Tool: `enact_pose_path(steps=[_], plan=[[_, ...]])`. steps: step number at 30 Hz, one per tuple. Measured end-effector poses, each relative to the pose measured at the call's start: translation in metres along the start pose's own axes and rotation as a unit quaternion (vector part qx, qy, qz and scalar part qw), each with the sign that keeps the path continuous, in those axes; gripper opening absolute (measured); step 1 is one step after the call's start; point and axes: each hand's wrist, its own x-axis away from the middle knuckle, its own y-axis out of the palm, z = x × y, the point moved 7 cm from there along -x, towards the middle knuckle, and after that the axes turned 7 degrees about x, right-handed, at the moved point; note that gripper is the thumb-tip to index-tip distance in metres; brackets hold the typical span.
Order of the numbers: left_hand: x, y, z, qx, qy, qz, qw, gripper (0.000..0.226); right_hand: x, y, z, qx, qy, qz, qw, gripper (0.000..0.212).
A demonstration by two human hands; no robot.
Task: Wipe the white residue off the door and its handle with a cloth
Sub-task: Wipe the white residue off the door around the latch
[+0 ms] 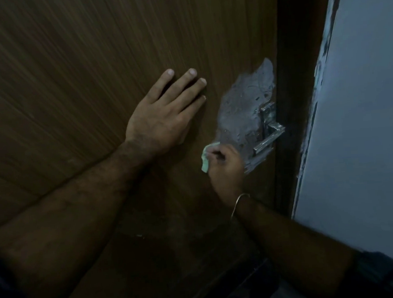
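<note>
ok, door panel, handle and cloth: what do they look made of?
Door: brown wood or wood-look laminate, matte, fine straight grain lines; can't tell which.
Handle: metal, polished chrome-like finish with bright glints, partly smeared by the white residue.
Cloth: soft pale green fabric, bunched in the right hand; weave too small to tell.

I saw a brown wood-grain door as the surface carrying everything. A grey-white patch of residue lay smeared on it beside the metal handle, which was mounted near the door's right edge and was smeared too. My left hand rested flat on the panel, fingers spread. My right hand pressed a pale green cloth against the door at the patch's lower left edge.
</note>
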Motion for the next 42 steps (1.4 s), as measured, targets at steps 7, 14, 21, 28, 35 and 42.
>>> enact_pose_path(steps=[7, 14, 21, 28, 35, 42], plan=[[-0.001, -0.002, 0.000, 0.008, -0.005, 0.009, 1.000, 0.043, -0.001, 0.015, -0.024, -0.002, -0.094, -0.032, 0.995, 0.010], [0.001, 0.007, 0.007, 0.016, -0.007, 0.009, 1.000, 0.044, -0.012, 0.000, 0.008, -0.054, 0.011, 0.047, 0.997, 0.016], [0.009, 0.017, 0.022, 0.020, 0.009, -0.017, 1.000, 0.045, 0.007, 0.012, 0.037, -0.016, 0.034, -0.007, 0.999, 0.012], [0.008, 0.020, 0.024, 0.007, 0.008, -0.001, 1.000, 0.045, 0.005, 0.012, 0.026, -0.021, -0.004, 0.010, 1.000, 0.020], [0.008, 0.026, 0.023, 0.038, 0.014, -0.019, 0.999, 0.047, 0.003, 0.001, 0.069, -0.101, 0.158, 0.084, 0.979, 0.025], [0.008, 0.022, 0.024, 0.053, 0.007, -0.024, 0.998, 0.045, 0.029, 0.011, 0.102, -0.083, 0.261, 0.081, 0.958, 0.015]])
